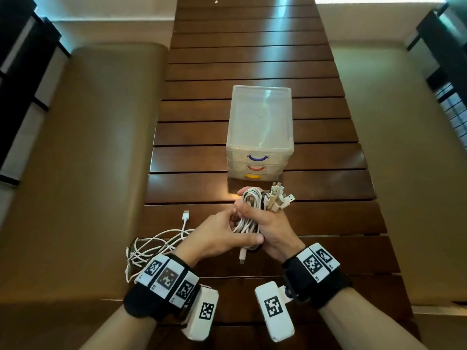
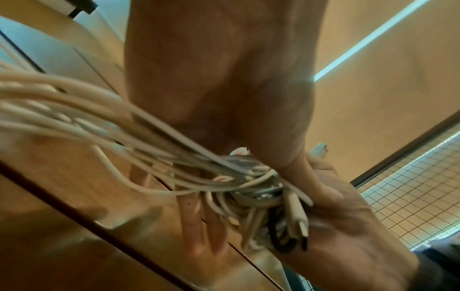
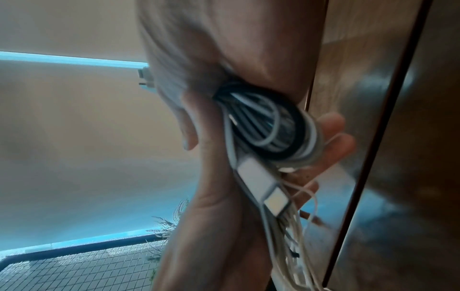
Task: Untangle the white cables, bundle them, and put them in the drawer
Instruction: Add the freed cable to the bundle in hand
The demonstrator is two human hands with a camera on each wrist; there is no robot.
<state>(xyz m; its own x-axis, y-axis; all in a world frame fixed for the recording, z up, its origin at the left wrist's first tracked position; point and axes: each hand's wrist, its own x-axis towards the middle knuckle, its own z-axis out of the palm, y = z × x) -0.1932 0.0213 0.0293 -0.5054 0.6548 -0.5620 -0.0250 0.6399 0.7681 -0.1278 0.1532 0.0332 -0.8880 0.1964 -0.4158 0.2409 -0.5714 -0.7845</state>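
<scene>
My right hand (image 1: 265,223) grips a coiled bundle of white cables (image 1: 250,210) above the near part of the table, with several plugs (image 1: 279,199) sticking out past its fingers. My left hand (image 1: 222,236) holds the same bundle from the left, its thumb lying across the lower loops. One plug (image 1: 242,256) hangs below the hands. Loose white cable (image 1: 151,246) trails left from the bundle onto the table, ending in a USB plug (image 1: 185,214). The wrist views show the coil (image 3: 268,130) in my right palm and the strands (image 2: 174,157) running off to the left. The drawer unit (image 1: 260,132) stands just beyond, all drawers shut.
The slatted dark wooden table (image 1: 252,59) runs away from me between two tan cushioned benches (image 1: 88,147). The translucent drawer unit has blue (image 1: 257,157), red (image 1: 255,169) and yellow (image 1: 252,176) handles facing me. Dark window frames (image 1: 20,72) line both sides.
</scene>
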